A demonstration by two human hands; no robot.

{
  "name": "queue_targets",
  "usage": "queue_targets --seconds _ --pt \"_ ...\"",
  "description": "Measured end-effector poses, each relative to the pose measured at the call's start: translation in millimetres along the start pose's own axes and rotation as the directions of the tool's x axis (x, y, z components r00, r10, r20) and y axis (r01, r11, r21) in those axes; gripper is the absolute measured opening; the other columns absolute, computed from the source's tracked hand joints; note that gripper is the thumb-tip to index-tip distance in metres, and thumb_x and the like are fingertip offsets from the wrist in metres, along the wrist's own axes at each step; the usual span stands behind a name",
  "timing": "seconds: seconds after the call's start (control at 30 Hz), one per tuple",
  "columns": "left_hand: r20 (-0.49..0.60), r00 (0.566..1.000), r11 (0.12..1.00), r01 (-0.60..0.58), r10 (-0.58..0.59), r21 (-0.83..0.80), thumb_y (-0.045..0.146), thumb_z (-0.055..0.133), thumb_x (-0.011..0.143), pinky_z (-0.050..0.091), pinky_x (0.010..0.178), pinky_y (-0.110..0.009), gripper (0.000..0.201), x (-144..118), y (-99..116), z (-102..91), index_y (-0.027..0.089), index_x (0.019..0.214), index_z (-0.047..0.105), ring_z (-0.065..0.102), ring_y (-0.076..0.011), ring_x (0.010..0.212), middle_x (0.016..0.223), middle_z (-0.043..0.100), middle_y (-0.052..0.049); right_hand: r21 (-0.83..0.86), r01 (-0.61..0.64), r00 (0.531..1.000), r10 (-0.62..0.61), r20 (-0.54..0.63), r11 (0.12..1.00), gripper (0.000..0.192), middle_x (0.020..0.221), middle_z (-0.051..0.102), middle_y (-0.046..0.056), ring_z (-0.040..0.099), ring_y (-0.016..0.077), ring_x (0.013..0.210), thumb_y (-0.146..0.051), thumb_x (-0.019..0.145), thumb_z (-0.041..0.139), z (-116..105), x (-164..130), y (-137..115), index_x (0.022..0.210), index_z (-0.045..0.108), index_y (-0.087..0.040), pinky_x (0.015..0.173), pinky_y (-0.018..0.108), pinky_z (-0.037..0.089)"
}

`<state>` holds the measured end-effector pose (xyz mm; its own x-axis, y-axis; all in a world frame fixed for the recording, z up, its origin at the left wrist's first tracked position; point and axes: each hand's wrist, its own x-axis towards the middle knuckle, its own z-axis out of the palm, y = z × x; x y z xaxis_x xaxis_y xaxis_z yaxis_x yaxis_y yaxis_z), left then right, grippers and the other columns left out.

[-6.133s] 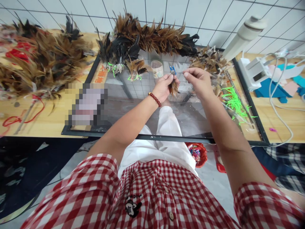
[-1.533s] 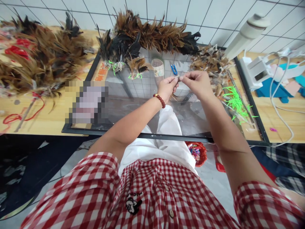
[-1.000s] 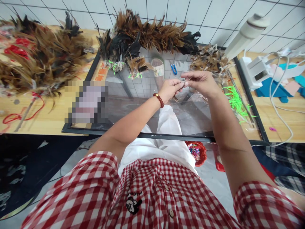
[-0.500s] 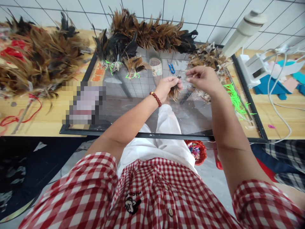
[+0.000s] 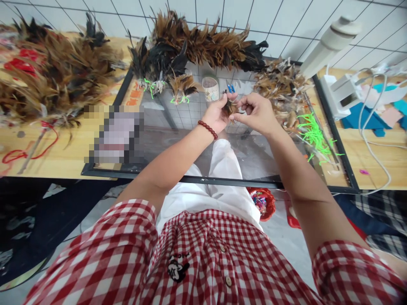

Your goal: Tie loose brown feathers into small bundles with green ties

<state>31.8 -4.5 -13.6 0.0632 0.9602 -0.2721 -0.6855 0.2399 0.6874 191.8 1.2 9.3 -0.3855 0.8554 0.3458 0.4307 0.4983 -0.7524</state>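
A small bunch of brown and black feathers (image 5: 231, 108) is pinched in my left hand (image 5: 217, 115), which wears a beaded bracelet. Close against the bunch from the right comes my right hand (image 5: 256, 112), its thumb and fingers drawn together at the feathers; what lies between those fingertips is too small to make out. Just beyond the hands are blue thread snips (image 5: 231, 88) and a round roll of patterned tape (image 5: 210, 88). A heap of loose feathers (image 5: 280, 80) lies to the right, beside bright green ties (image 5: 313, 133).
Tied feather bunches (image 5: 182, 88) and a long feather row (image 5: 203, 40) line the back of the black-framed glass panel (image 5: 190, 179). More feathers (image 5: 63, 72) cover the left table. A white power strip (image 5: 337, 95) with cables stands right. A red basket (image 5: 270, 203) sits below.
My right hand has come down and left to the feather bunch. My left hand has turned slightly, with its fingers still around the feathers.
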Motion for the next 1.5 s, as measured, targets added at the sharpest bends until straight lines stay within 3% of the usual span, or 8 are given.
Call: queue_targets --seconds 0.23,0.5,0.73,0.9,1.0,1.17,1.3,1.5 --pt "-0.045 0.991 0.981 0.120 -0.128 -0.150 0.026 0.059 0.104 0.062 0.092 -0.026 0.016 -7.3 2.2 5.3 0.017 0.101 0.071 0.077 -0.0149 0.104 0.104 0.080 -0.003 -0.118 -0.009 0.973 -0.019 -0.229 0.993 0.041 0.092 0.074 0.006 0.068 0.0257 0.093 -0.067 0.090 0.071 -4.6 4.8 27.1 0.091 0.073 -0.027 0.086 0.045 0.058" --pt "-0.109 0.985 0.972 0.112 -0.136 -0.208 0.028 0.057 0.105 0.063 0.093 -0.028 0.019 -3.0 -0.4 4.6 0.017 0.108 0.073 0.078 -0.0165 0.107 0.102 0.080 -0.003 -0.325 0.181 0.981 -0.192 -0.002 0.928 0.044 0.102 0.074 0.009 0.068 0.0302 0.100 -0.071 0.089 0.069 7.6 -3.9 8.3 0.099 0.075 -0.029 0.092 0.050 0.058" --pt "-0.096 0.987 0.969 0.107 -0.131 -0.225 0.026 0.065 0.101 0.061 0.099 -0.030 0.014 -2.2 1.1 1.7 0.017 0.106 0.073 0.078 -0.0165 0.105 0.104 0.081 -0.005 -0.234 -0.020 0.979 -0.028 -0.201 0.972 0.042 0.094 0.073 0.009 0.070 0.0287 0.095 -0.066 0.095 0.063 -18.2 5.7 26.0 0.089 0.075 -0.027 0.090 0.049 0.060" --pt "-0.096 0.990 0.970 0.084 -0.108 -0.226 0.023 0.064 0.101 0.061 0.101 -0.030 0.011 -4.6 -0.5 3.1 0.016 0.099 0.072 0.077 -0.0166 0.109 0.103 0.081 -0.005 -0.116 -0.154 0.988 0.155 0.000 0.981 0.030 0.098 0.077 0.006 0.072 0.0257 0.090 -0.053 0.090 0.074 -61.1 5.4 39.2 0.106 0.078 -0.029 0.085 0.046 0.062" --pt "-0.085 0.992 0.975 0.076 -0.096 -0.210 0.020 0.064 0.100 0.060 0.101 -0.030 0.011 -6.7 -2.5 3.8 0.015 0.095 0.071 0.077 -0.0159 0.109 0.100 0.080 -0.005 -0.244 -0.174 0.984 0.181 0.004 0.954 0.031 0.101 0.078 0.005 0.073 0.0257 0.089 -0.044 0.086 0.079 -75.7 2.1 35.6 0.113 0.079 -0.029 0.085 0.045 0.062" --pt "-0.046 0.996 0.988 0.064 -0.071 -0.143 0.021 0.063 0.101 0.060 0.098 -0.026 0.015 -8.2 -5.0 2.7 0.016 0.089 0.069 0.077 -0.0132 0.103 0.094 0.078 -0.003 -0.613 -0.173 0.948 0.300 0.109 0.771 0.009 0.077 0.075 0.005 0.071 0.0263 0.080 -0.032 0.080 0.079 -76.5 -0.1 26.8 0.084 0.080 -0.024 0.080 0.043 0.058" --pt "-0.014 0.999 0.997 0.043 -0.044 -0.061 0.026 0.064 0.101 0.060 0.093 -0.025 0.016 -8.0 -8.4 3.2 0.016 0.090 0.069 0.077 -0.0118 0.096 0.090 0.076 -0.002 -0.731 -0.132 0.914 0.367 0.171 0.670 0.012 0.068 0.071 0.007 0.067 0.0252 0.076 -0.031 0.078 0.079 -61.5 0.8 27.4 0.072 0.075 -0.022 0.073 0.039 0.053" --pt "0.052 0.998 0.987 -0.049 0.041 0.153 0.029 0.076 0.094 0.061 0.092 -0.026 0.017 -12.1 -16.2 8.1 0.017 0.084 0.070 0.076 -0.0144 0.097 0.086 0.076 -0.002 -0.384 -0.195 0.961 0.254 0.108 0.903 0.013 0.069 0.067 0.002 0.061 0.0186 0.071 -0.033 0.082 0.073 -48.3 1.6 8.3 0.077 0.072 -0.021 0.067 0.033 0.047"
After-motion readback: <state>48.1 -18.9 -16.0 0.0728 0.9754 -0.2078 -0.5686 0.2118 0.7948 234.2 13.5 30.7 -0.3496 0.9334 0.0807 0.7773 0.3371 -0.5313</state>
